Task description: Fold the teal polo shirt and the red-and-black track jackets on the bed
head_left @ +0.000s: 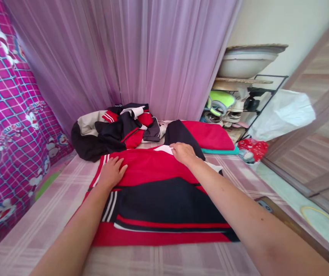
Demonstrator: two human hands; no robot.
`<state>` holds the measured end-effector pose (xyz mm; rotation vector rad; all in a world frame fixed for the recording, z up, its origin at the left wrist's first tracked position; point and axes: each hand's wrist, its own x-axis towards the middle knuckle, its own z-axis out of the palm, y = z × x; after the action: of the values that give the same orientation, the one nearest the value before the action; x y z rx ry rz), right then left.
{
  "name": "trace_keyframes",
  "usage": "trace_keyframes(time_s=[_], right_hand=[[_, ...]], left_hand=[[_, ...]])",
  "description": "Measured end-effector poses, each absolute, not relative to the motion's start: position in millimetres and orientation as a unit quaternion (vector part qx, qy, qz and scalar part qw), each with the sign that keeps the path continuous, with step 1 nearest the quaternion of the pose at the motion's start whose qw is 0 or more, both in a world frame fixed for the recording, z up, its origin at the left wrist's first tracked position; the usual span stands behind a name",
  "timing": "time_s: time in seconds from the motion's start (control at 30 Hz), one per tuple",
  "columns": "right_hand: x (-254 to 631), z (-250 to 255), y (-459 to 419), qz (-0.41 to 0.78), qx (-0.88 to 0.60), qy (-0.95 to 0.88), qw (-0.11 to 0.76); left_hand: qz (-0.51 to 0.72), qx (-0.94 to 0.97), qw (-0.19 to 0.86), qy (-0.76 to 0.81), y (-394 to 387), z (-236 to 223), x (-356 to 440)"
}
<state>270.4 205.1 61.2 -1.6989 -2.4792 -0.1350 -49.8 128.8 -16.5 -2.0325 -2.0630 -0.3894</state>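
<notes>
A red and black jacket (158,207) with white stripes lies spread on the bed, one dark sleeve folded across its front. My left hand (113,172) rests flat on the red fabric near the striped left edge, fingers apart. At the far edge, beside a white patch, my right hand (183,152) has its fingers closed on the jacket's fabric. Just beyond my right hand lies a dark piece of clothing (181,134), partly over a folded red cloth (210,136). My right forearm hides part of the jacket's right side.
A pile of dark, red and grey clothes (109,130) sits against the purple curtain (153,57). A phone (264,205) lies at the bed's right edge. Beyond stands a shoe rack (258,96) with basins (249,63) on top and a white bag (282,115).
</notes>
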Motion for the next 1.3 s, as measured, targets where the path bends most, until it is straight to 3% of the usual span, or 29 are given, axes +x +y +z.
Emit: trace_keyframes(time_s=[0.17,0.37,0.57,0.8,0.97,1.3], right_hand=[[243,45,260,-0.052,-0.515,-0.855,0.032],[226,42,283,-0.061,-0.481,-0.872,-0.066],[223,31,288,-0.093,-0.556,-0.826,0.013],[213,4,286,-0.102,-0.592,-0.799,0.022],[218,11,282,-0.101,-0.573,-0.813,0.013],[215,26,296,-0.064,-0.633,-0.765,0.097]], left_hand=[[-0.157,-0.690,0.096,-0.700,126,-33,-56],[-0.181,-0.694,0.092,-0.691,125,-38,-60],[-0.173,-0.683,0.104,-0.702,123,-41,-57],[-0.137,-0.659,0.091,-0.733,117,-30,-46],[-0.117,-0.644,0.077,-0.752,115,-20,-40],[-0.082,-0.625,0.057,-0.774,111,-8,-31]])
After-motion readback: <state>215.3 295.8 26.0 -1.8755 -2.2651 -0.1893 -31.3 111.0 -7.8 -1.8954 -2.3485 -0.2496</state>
